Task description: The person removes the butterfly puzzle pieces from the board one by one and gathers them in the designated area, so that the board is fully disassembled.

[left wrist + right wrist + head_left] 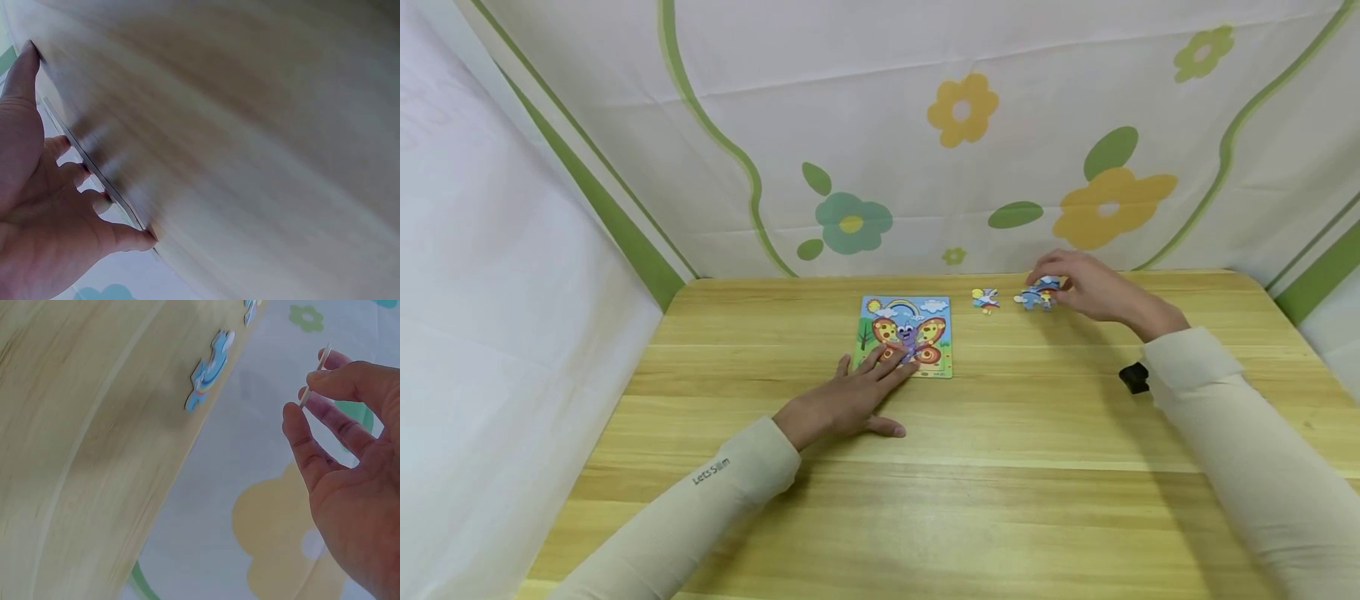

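A square butterfly jigsaw puzzle (932,333) lies near the back of the table. My left hand (850,402) rests on its lower left part with fingers spread and fairly straight, hiding that corner. In the left wrist view the fingertips touch the board's edge (103,181). My right hand (1093,287) pinches a puzzle piece (324,357) between thumb and fingers, seen edge-on and raised off the table. Just below it lies a blue puzzle piece with a rainbow strip (211,370). To the left is another puzzle piece (985,300), yellow, white and red.
A small black object (1134,378) lies beside the right sleeve. The wooden table (970,500) ends at the back against a white cloth (895,150) printed with flowers. More white cloth (497,292) hangs at the left side.
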`<state>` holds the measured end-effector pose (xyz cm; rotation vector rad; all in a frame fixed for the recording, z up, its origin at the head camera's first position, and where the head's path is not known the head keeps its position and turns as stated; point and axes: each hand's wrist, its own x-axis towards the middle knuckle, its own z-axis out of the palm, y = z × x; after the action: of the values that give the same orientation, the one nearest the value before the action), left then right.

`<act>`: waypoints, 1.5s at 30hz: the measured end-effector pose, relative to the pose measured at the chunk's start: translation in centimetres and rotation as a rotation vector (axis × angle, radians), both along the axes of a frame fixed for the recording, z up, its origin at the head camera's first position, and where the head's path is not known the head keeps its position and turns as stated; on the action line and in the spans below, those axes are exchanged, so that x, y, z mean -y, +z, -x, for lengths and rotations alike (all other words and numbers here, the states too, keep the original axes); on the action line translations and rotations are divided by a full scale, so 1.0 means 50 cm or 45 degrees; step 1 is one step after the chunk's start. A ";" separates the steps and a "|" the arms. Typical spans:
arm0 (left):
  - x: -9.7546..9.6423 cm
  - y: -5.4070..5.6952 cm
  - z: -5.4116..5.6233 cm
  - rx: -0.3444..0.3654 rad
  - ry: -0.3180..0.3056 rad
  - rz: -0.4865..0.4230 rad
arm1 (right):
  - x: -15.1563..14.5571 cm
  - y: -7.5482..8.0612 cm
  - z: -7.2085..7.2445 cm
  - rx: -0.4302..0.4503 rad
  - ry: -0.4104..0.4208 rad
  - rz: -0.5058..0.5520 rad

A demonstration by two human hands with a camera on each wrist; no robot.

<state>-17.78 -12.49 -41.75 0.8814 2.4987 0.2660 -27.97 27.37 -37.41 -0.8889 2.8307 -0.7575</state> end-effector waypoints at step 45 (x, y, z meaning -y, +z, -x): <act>0.003 -0.002 0.000 -0.008 -0.008 -0.003 | -0.121 -0.088 0.029 0.118 -0.174 -0.066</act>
<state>-17.80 -12.63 -41.85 0.8922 2.5015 0.2645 -29.39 33.45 -41.82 -0.6410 2.8375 -0.7164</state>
